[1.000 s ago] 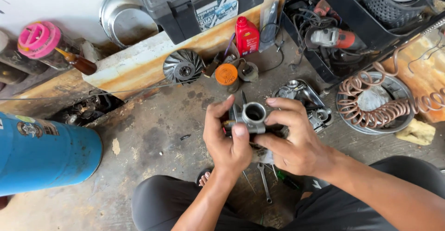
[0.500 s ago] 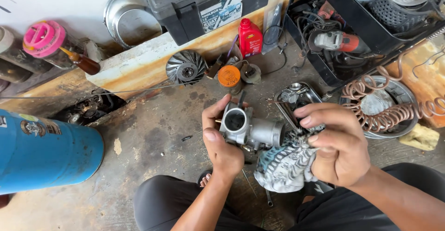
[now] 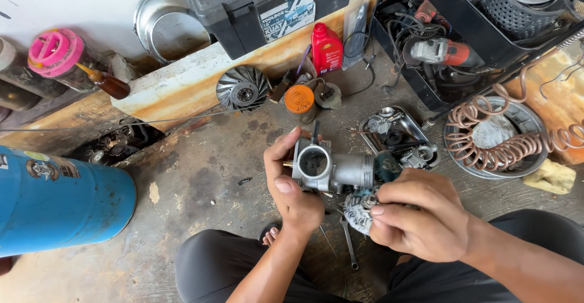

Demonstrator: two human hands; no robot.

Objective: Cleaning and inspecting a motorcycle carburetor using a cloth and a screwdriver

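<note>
I see my left hand point(image 3: 291, 184) wrapped around the mouth end of a grey metal carburetor point(image 3: 331, 169), thumb under its round bore, held above the concrete floor point(image 3: 194, 175). My right hand point(image 3: 420, 221) sits just right of it, fingers closed on a teal rag point(image 3: 386, 166) pressed against its far end. 1 wrench point(image 3: 349, 245) lies below, between my knees.

We are in a small repair workshop, working on a stained concrete floor point(image 3: 201, 193). At upper centre we see a black toolbox point(image 3: 261, 5) on a rusty ledge, with an angle grinder point(image 3: 447, 52) in a black crate at upper right. A wrench point(image 3: 348, 242), a cooling fan wheel point(image 3: 243, 88), a coiled copper tube point(image 3: 486, 145) and a blue gas cylinder point(image 3: 55, 202) lie about us.
</note>
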